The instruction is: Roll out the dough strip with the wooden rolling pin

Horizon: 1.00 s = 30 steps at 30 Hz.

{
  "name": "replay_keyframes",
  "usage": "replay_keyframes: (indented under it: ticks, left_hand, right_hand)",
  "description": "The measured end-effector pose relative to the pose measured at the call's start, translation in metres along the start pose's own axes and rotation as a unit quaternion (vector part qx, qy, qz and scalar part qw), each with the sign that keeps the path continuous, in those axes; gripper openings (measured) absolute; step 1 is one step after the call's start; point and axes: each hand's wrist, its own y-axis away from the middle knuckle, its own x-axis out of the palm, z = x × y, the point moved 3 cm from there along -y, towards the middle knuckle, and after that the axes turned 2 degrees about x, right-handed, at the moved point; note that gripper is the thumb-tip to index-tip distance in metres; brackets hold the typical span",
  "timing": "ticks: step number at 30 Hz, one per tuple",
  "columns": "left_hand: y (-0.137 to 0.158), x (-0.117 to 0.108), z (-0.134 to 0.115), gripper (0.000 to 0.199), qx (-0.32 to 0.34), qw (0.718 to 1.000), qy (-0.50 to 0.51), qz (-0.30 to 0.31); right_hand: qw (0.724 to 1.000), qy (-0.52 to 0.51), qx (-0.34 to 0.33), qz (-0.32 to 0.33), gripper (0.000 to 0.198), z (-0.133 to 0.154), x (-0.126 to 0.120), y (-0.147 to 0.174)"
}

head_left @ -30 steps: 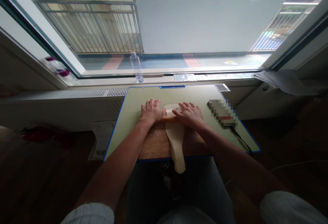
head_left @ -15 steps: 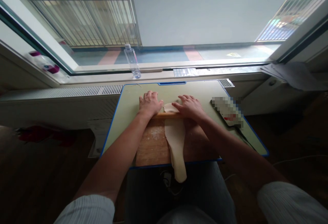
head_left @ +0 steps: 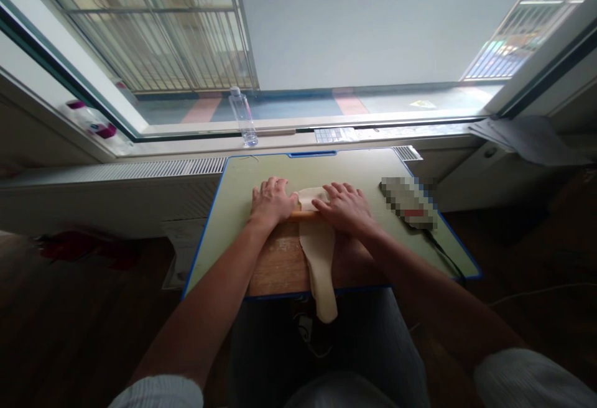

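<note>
Near a bright windowsill [head_left: 186,145], a pale green tabletop [head_left: 228,203] is carrying a wooden board [head_left: 275,271], with a strip of dough [head_left: 319,246] lying lengthwise over it, passing under a rolling pin [head_left: 305,216] and hanging past the near edge. Left hand [head_left: 272,201] and right hand [head_left: 347,206] are resting on the pin's opposite ends, their fingers stretching forward, open rather than wrapped around. Farther out, a blurred object [head_left: 408,203] is lying to the right, and a clear bottle [head_left: 243,119] is standing on the sill.

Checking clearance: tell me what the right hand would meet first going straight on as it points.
Crossing the green tabletop, the right hand would probably first meet the blue strip at the far edge, though its height above the surface is hard to judge.
</note>
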Motion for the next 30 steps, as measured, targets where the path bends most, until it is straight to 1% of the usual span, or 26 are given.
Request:
replay_keyframes:
  ticks: [5,9,12,14,16,18,21,27,30]
  left_hand:
    - [0.037,0.000,-0.004,0.056,0.010,1.000,-0.020,-0.008]
    - [0.076,0.001,-0.008,0.057,0.021,0.999,-0.039,-0.030]
    - [0.104,0.001,-0.009,0.057,0.026,0.998,-0.042,-0.028]
    - [0.121,0.001,-0.010,0.056,0.027,0.999,-0.035,-0.016]
    - [0.133,0.002,-0.009,0.058,0.029,0.999,-0.024,-0.005]
    - [0.140,0.002,-0.009,0.059,0.032,0.999,-0.015,-0.001]
    - [0.143,0.002,-0.007,0.061,0.036,0.999,-0.009,-0.001]
    - [0.136,0.002,-0.007,0.061,0.037,0.999,-0.021,0.000]
    - [0.130,-0.001,-0.009,0.059,0.032,0.999,-0.033,0.010]
  right_hand:
    - [0.999,0.034,-0.021,-0.032,0.066,0.007,-0.004,0.044]
    - [0.998,0.023,-0.041,-0.031,0.063,0.011,-0.008,0.081]
    - [0.998,0.010,-0.042,-0.037,0.070,0.010,-0.002,0.105]
    - [0.997,0.004,-0.047,-0.056,0.074,0.009,0.005,0.119]
    - [0.996,0.000,-0.053,-0.075,0.074,0.007,0.011,0.131]
    - [0.995,-0.004,-0.056,-0.086,0.072,0.007,0.016,0.139]
    - [0.993,-0.010,-0.059,-0.097,0.071,0.007,0.017,0.144]
    - [0.995,-0.017,-0.054,-0.088,0.070,0.007,0.015,0.138]
    - [0.995,-0.014,-0.052,-0.082,0.073,0.007,0.015,0.132]
